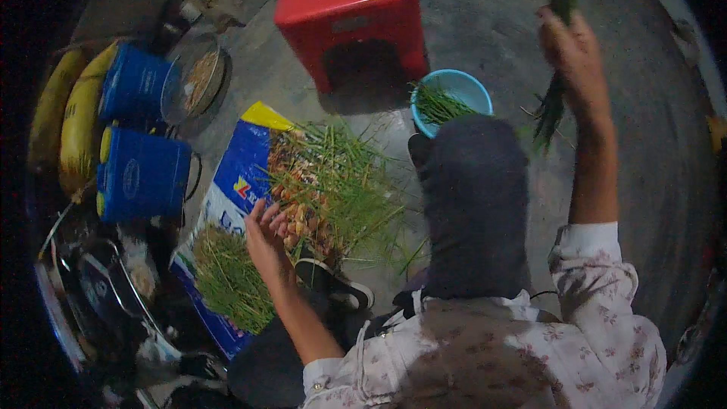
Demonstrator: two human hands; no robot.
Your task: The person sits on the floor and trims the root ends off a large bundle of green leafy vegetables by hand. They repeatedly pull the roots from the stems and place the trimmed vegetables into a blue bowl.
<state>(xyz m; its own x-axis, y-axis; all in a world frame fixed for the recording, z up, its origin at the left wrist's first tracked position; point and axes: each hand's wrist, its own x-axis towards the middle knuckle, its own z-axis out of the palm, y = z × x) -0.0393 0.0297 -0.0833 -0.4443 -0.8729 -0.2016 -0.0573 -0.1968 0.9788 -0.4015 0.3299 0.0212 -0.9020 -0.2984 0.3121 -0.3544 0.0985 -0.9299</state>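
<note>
My right hand, raised at the upper right, grips a bundle of long, thin green leaves, possibly chives; the bundle is blurred. Fingers apart and holding nothing, my left hand hovers by a flattened printed plastic sack. Loose green blades are strewn over the sack and onto the floor, mixed with brownish scraps. A second heap of green blades covers the sack's lower part. Beyond my right knee, a light blue plastic bowl contains more long green leaves.
A red plastic stool stands ahead on the concrete floor. To the left are two blue boxes, full yellow sacks and a round pan of pale bits. Metal parts of what may be a motorcycle crowd the lower left.
</note>
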